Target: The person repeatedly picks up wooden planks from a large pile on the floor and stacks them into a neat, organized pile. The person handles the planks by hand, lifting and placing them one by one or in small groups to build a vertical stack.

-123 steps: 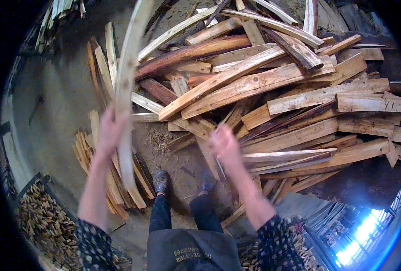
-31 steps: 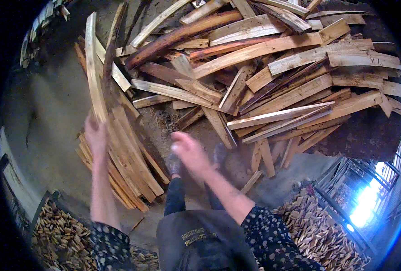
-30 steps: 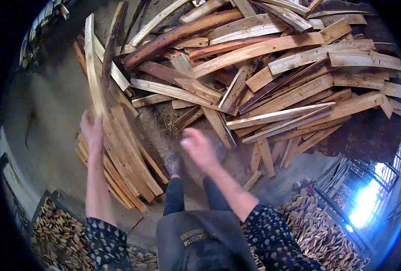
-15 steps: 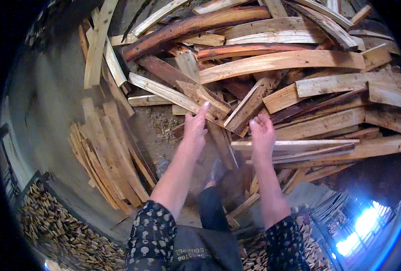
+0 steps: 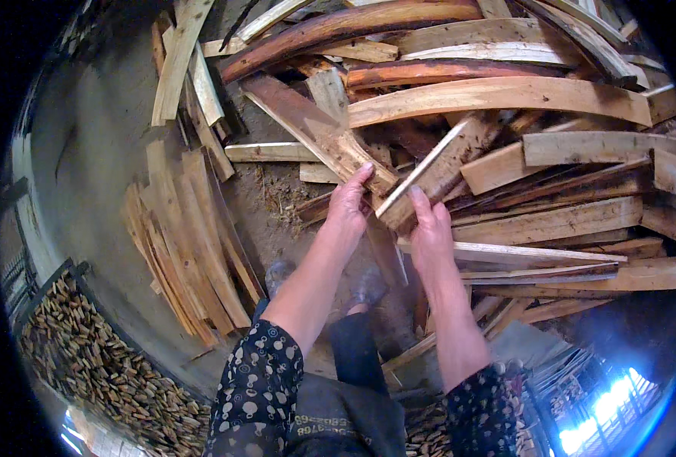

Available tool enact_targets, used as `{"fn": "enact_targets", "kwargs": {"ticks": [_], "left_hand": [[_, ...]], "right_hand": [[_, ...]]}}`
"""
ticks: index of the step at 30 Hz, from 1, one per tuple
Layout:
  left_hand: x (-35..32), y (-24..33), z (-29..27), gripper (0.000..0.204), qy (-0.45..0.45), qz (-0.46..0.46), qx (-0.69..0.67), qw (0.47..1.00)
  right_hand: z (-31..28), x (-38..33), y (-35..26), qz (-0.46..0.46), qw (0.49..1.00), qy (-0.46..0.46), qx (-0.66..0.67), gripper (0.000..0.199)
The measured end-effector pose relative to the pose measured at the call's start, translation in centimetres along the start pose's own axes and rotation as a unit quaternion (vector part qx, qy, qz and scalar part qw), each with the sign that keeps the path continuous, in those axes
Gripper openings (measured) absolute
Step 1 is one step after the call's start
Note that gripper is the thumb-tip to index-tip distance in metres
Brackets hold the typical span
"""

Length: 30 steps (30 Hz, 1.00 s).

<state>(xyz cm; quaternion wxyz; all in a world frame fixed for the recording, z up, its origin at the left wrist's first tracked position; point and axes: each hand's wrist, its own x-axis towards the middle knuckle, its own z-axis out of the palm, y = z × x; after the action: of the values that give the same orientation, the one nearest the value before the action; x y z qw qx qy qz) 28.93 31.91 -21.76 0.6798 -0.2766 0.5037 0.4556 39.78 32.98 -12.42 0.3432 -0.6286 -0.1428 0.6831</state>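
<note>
A second on from the bundle of light-brown wooden slats (image 5: 179,247), our left hand (image 5: 348,206) has crossed to the heap, thumb at the end of a rough tan wooden board (image 5: 359,154). Our right hand (image 5: 433,236) lays its thumb on a brown, pale-edged wooden board (image 5: 446,166) just beside it. Fingers are partly hidden; we cannot tell whether either hand pinches firmly. The work now centres on these two boards.

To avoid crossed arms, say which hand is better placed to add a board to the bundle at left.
Probably the left hand: it is nearer the bundle of boards and seems to touch a split board. The right hand, at a pale-edged board, sits farther off.
</note>
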Motion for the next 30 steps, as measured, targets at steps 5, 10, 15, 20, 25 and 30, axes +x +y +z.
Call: {"fn": "enact_targets", "kwargs": {"ticks": [5,10,15,20,25,30], "left_hand": [[-2.2,0.9,-0.5,0.040,-0.117,0.094,-0.078,0.986],[-14.8,4.1,-5.8,0.041,0.027,0.022,-0.015,0.999],[-27.7,3.6,-14.5,0.048,0.045,-0.020,0.202,0.978],[-35.7,1.7,-17.6,0.043,0.098,-0.009,0.303,0.948],[-36.1,3.6,-18.8,0.027,0.126,0.152,0.494,0.847],[-36.4,3.9,-24.0,0.024,0.152,0.144,0.264,0.941]], "right_hand": [[-1.5,-9.8,4.0,0.045,0.991,0.116,0.044,0.049],[-3.7,-26.4,4.2,0.249,0.951,0.185,0.003,0.056],[-1.8,-36.1,1.9,0.260,0.949,0.011,-0.177,0.040],[5.5,-30.0,2.4,0.247,0.955,-0.083,-0.142,0.049],[12.6,-27.9,6.5,0.261,0.955,-0.093,-0.109,0.037],[14.6,-27.8,9.1,0.284,0.946,-0.108,-0.112,0.032]]}}
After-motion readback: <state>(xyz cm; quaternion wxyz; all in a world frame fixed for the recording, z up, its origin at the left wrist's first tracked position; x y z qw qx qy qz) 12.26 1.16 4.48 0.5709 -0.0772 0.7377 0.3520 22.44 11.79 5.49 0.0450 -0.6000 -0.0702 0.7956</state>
